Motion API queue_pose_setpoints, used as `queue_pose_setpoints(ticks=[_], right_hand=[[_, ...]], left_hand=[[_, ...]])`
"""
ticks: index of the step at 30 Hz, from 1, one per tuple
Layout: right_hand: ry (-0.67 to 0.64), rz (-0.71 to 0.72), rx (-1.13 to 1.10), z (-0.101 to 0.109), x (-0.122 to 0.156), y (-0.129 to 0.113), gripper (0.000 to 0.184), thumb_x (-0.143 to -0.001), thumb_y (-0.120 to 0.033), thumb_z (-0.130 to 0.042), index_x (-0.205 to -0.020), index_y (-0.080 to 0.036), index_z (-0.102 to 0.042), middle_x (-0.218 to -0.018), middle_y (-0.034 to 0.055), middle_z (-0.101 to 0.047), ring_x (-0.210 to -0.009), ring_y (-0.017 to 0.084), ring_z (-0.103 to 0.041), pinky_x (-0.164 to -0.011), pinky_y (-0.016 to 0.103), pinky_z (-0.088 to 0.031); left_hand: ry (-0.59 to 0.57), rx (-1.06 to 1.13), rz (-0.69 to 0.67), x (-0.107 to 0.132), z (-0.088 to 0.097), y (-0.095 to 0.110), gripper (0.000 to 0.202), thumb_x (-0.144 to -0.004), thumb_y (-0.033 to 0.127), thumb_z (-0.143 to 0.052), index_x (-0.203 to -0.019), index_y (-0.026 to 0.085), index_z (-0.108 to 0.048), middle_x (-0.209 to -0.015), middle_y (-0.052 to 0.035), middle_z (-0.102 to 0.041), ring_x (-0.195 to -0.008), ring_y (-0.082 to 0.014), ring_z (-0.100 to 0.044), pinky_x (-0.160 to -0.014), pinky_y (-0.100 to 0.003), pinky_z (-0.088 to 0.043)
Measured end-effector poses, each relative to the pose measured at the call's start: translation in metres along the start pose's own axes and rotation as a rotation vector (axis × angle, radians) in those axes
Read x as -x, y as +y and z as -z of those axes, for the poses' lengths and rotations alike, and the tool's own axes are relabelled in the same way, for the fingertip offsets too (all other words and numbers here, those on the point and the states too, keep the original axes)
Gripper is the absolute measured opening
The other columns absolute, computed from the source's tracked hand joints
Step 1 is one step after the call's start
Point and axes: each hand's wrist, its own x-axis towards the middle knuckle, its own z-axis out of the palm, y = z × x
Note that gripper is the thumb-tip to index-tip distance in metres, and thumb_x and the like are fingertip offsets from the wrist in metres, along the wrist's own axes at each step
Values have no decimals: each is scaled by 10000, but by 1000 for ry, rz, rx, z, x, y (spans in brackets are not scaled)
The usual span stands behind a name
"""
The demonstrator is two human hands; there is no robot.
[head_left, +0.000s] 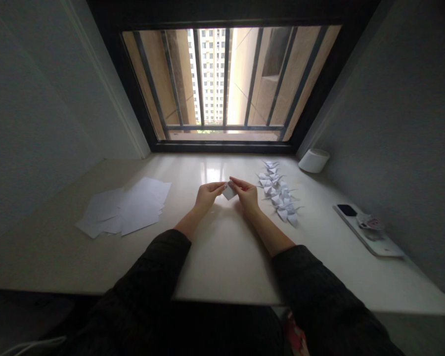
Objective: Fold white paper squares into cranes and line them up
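Note:
A small folded piece of white paper (pixel 229 191) is held just above the pale tabletop (pixel 222 247), at its middle. My left hand (pixel 207 195) pinches its left side and my right hand (pixel 246 194) pinches its right side, fingers closed on it. Both forearms wear dark sleeves. To the right of my right hand lies a row of several folded white paper cranes (pixel 280 195).
A loose pile of white paper sheets (pixel 128 207) lies at the left. A white roll (pixel 314 160) stands at the back right corner. A phone (pixel 367 230) with a small wrapper on it lies along the right wall. A barred window (pixel 226 84) is straight ahead.

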Motion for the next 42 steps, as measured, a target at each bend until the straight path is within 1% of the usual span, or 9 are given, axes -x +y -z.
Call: queue_pose_setpoints(ticks=[5, 9, 13, 19, 21, 24, 27, 36, 42], right_hand=[[11, -15, 15, 0, 0, -1, 395, -620, -413, -735, -937, -178, -726, -937, 85, -722, -838, 233, -657, -726, 341, -511], [15, -9, 21, 1, -1, 1, 383, -614, -404, -741, -919, -174, -730, -913, 86, -725, -824, 227, -654, -725, 334, -506], [-5, 8, 41, 2, -1, 3, 392, -632, -401, -728, -943, -164, -721, -896, 85, -719, -778, 200, -643, -702, 314, -497], [-4, 6, 135, 4, -5, 1, 542, -628, -455, -718, -1083, -168, -654, -829, 51, -676, -721, 159, -611, -647, 277, -489], [-44, -44, 160, 5, -6, 1, 524, -610, -477, -722, -1031, -169, -669, -822, 48, -670, -677, 147, -600, -598, 263, -486], [-128, -134, 172, 5, -4, 1, 458, -593, -520, -716, -874, -159, -688, -700, 31, -652, -559, 127, -559, -478, 237, -454], [-163, -162, 175, 3, -1, -2, 435, -581, -539, -717, -766, -147, -676, -636, 28, -632, -523, 120, -532, -416, 218, -433], [-189, -142, 166, 2, 3, -5, 475, -569, -558, -714, -786, -136, -699, -664, 41, -645, -537, 132, -547, -415, 235, -481], [-156, -158, 196, 1, 6, -8, 499, -542, -572, -719, -769, -129, -701, -658, 45, -655, -488, 137, -556, -365, 239, -447]], left_hand=[[0, -32, -15, -1, 2, -2, 403, -670, 428, -703, -972, 162, -710, -959, -96, -711, -830, -196, -648, -719, -295, -485], [39, -274, -57, 1, 6, -1, 328, -685, 439, -685, -893, 191, -732, -848, -63, -726, -780, -189, -661, -699, -282, -490], [45, -471, -28, 2, 9, 0, 286, -704, 452, -662, -821, 201, -736, -732, -46, -719, -727, -182, -669, -642, -259, -487], [21, -317, 25, -2, 8, -2, 355, -719, 465, -643, -860, 147, -715, -760, -86, -719, -712, -184, -681, -586, -241, -494], [48, -277, 28, -3, 9, -2, 373, -713, 472, -646, -865, 137, -712, -773, -96, -719, -716, -188, -682, -583, -242, -500], [89, -258, 11, -2, 9, -2, 366, -715, 468, -645, -855, 137, -712, -770, -97, -718, -714, -189, -683, -585, -245, -506], [106, -267, -16, -2, 8, -3, 333, -732, 449, -633, -843, 146, -714, -758, -90, -717, -710, -185, -684, -594, -247, -510], [129, -278, -23, 0, 4, -4, 330, -736, 458, -619, -833, 157, -714, -760, -83, -719, -713, -187, -685, -613, -256, -512], [136, -394, -14, 3, 4, -2, 340, -749, 481, -592, -826, 175, -719, -739, -66, -719, -715, -183, -679, -654, -262, -498]])
